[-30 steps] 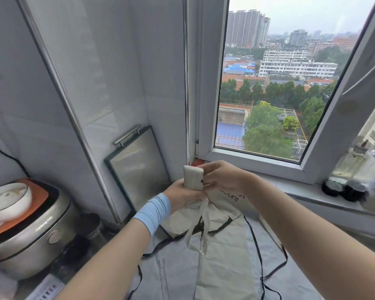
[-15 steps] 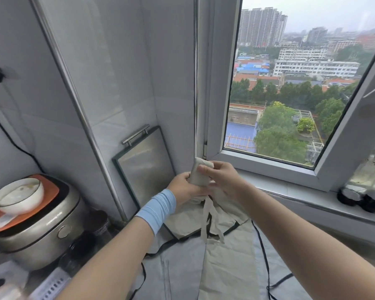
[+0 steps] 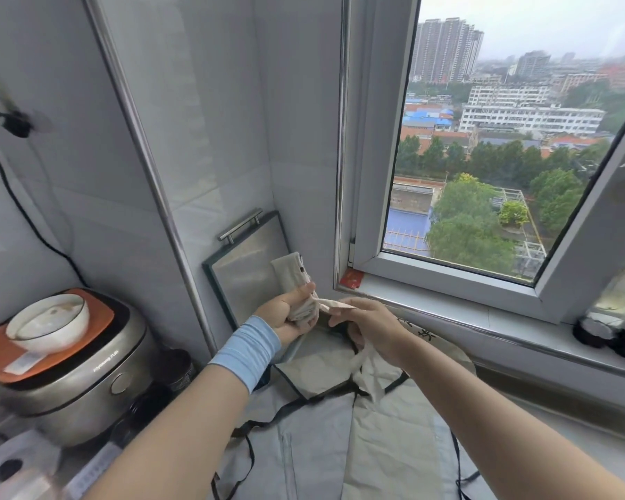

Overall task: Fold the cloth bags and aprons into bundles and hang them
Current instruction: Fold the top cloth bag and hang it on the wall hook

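My left hand (image 3: 285,315) grips a rolled beige cloth bundle (image 3: 291,274) that sticks up above its fingers, in front of the metal board. My right hand (image 3: 367,319) pinches a flat beige strap (image 3: 331,304) that runs out of the bundle's lower end, and another length of strap hangs below that hand. Under both hands lie a beige cloth bag (image 3: 318,378) with black edging and a grey apron (image 3: 314,449) with thin black ties, spread flat on the counter.
A metal board with a handle (image 3: 246,254) leans in the corner. A rice cooker (image 3: 69,377) with a white bowl (image 3: 47,323) on its orange lid stands at the left, dark jars (image 3: 175,366) beside it. The window sill (image 3: 484,319) runs along the right.
The bundle has turned upright in my left hand and moved left. My right hand has let go of the bundle's body and now pulls its strap out to the right.
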`<state>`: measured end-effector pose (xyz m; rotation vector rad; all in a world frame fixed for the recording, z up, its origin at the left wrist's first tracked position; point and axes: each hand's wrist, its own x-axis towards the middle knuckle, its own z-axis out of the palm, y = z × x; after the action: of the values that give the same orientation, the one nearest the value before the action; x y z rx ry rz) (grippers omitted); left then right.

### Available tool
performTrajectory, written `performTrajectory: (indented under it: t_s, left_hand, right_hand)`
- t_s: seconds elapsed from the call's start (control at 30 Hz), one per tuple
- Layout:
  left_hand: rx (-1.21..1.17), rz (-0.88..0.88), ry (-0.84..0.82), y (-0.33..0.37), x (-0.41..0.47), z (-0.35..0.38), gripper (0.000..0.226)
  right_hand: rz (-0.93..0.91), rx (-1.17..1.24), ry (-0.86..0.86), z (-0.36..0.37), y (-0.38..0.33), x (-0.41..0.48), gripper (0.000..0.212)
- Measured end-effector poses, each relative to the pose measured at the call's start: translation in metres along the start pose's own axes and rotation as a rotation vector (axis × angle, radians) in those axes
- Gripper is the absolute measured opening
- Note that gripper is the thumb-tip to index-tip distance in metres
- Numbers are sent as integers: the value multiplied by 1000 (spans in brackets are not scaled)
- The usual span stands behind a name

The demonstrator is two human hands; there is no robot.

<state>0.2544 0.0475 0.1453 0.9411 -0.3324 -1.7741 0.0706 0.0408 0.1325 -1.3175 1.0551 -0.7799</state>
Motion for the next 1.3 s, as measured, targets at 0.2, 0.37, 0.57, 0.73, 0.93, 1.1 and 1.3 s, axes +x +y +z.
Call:
performTrajectory:
  t_s: [0.2, 0.37, 0.57, 0.73, 0.93, 1.1, 1.3]
  left_hand:
    - [612, 110, -420, 5, -25, -1, 26]
    - [1312, -41, -538, -7, -33, 8, 34]
    - [2185, -80, -277, -55, -23, 12, 44]
    - [1862, -106, 0, -82, 1, -21, 38]
    - [1259, 5, 238, -93, 26, -49, 33]
    - [989, 182, 178, -119, 23, -57, 33]
    - [1126, 117, -160, -168, 29, -65, 53]
  right_hand:
    - [289, 50, -97, -9, 5, -1, 28]
    - [399, -103, 44, -26, 6, 9, 22]
    - [291, 57, 44, -25, -28, 15, 33]
    - [219, 149, -108, -30, -34, -6, 15]
    - [379, 250, -462, -44, 35, -34, 22]
    - [653, 553, -324, -51, 122, -49, 13]
    - [921, 396, -88, -73, 178, -40, 13]
